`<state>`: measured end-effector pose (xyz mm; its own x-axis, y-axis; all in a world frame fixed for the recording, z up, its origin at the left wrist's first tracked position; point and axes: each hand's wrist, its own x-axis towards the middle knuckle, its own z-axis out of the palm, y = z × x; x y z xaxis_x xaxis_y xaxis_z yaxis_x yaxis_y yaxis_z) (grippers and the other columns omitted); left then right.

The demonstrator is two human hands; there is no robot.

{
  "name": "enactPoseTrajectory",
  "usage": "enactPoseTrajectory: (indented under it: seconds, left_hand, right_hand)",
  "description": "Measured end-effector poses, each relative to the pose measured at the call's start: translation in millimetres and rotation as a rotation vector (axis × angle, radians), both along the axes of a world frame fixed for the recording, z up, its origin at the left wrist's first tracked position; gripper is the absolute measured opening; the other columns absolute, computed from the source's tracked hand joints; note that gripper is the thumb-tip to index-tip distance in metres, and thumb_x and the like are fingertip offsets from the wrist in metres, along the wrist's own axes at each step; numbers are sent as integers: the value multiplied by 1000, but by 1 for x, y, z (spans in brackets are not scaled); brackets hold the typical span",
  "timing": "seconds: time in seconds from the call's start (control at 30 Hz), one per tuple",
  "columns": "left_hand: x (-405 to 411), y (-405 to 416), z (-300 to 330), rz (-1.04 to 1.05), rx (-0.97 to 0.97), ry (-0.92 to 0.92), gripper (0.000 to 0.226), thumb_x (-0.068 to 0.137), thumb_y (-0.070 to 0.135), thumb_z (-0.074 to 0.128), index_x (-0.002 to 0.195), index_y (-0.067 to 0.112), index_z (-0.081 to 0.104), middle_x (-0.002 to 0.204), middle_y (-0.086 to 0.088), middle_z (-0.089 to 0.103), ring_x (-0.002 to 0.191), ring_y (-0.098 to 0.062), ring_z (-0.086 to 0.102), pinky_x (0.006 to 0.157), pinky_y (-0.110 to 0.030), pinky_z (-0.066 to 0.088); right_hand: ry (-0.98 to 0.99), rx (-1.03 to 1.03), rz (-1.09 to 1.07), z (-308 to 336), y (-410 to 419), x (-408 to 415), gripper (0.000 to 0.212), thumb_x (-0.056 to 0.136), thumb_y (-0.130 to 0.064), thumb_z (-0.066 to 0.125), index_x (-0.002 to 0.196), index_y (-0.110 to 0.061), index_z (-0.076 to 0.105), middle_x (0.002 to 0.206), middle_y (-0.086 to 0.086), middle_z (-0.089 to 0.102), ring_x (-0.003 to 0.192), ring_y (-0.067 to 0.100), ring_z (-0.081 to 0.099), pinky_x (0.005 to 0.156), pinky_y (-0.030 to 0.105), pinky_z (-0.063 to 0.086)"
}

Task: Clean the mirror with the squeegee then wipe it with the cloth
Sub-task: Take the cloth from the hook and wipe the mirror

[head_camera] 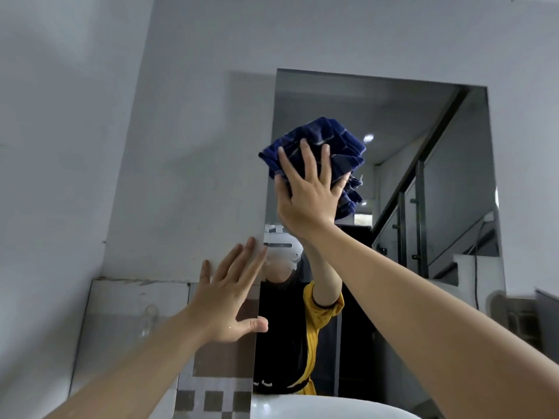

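Observation:
A frameless wall mirror (pixel 423 140) hangs ahead of me and reflects a staircase and a person in a black and yellow shirt. My right hand (pixel 305 189) presses a crumpled dark blue cloth (pixel 338 146) flat against the upper left part of the glass, fingers spread over it. My left hand (pixel 230 297) is open with fingers apart, resting on the wall at the mirror's left edge, lower down. No squeegee is in view.
A white basin rim (pixel 317 408) curves along the bottom under the mirror. Tiles with a checkered band (pixel 211 400) cover the lower wall at left. The grey painted wall (pixel 181 146) surrounds the mirror.

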<state>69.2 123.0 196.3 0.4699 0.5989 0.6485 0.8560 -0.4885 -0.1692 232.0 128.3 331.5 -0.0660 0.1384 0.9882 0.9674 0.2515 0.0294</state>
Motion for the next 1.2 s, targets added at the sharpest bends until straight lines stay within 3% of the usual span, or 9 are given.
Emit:
enactPoseTrajectory:
  seconds: [0.17,0.23,0.53,0.83,1.0,1.2]
  left_hand:
    - [0,4,-1,6,16,-11,114,67,79,45,132,39,-40,141,14,-48,133,-10,-39,109,-57,-10]
    - [0,4,-1,6,15,-11,114,66,80,44,131,40,-41,141,15,-48,133,-9,-39,109,-58,-9]
    - [0,3,-1,-17,-8,-52,117,63,83,48,133,43,-37,143,17,-43,134,-8,-36,108,-57,-9]
    - [2,-3,0,5,-19,-82,115,58,86,42,137,43,-30,145,22,-39,132,1,-36,111,-58,-2]
    - [4,-6,2,28,-40,-96,119,57,84,47,136,43,-31,145,23,-38,137,-7,-29,111,-59,1]
    - [15,-13,1,125,-55,-94,124,67,66,64,128,44,-42,145,18,-40,139,-13,-23,112,-59,2]
  right_hand:
    - [-400,101,-48,-19,4,25,45,96,-44,38,141,-41,42,156,-1,32,147,32,14,111,68,10]
    - [-490,113,-52,-24,4,38,44,96,-44,38,140,-40,44,155,-2,35,146,32,16,111,67,13]
    - [-529,117,-119,-39,-5,109,45,95,-47,45,140,-45,41,155,-6,33,147,29,15,114,59,9]
    - [-306,77,-178,-49,-18,195,47,95,-48,39,142,-44,38,156,-6,31,147,28,14,110,59,20]
    - [-88,42,-229,-45,-26,243,49,97,-51,32,146,-47,28,159,-4,24,148,28,7,111,62,17]
    - [466,68,-213,-49,-16,247,52,97,-53,34,144,-57,14,159,-13,11,148,19,0,111,67,7]
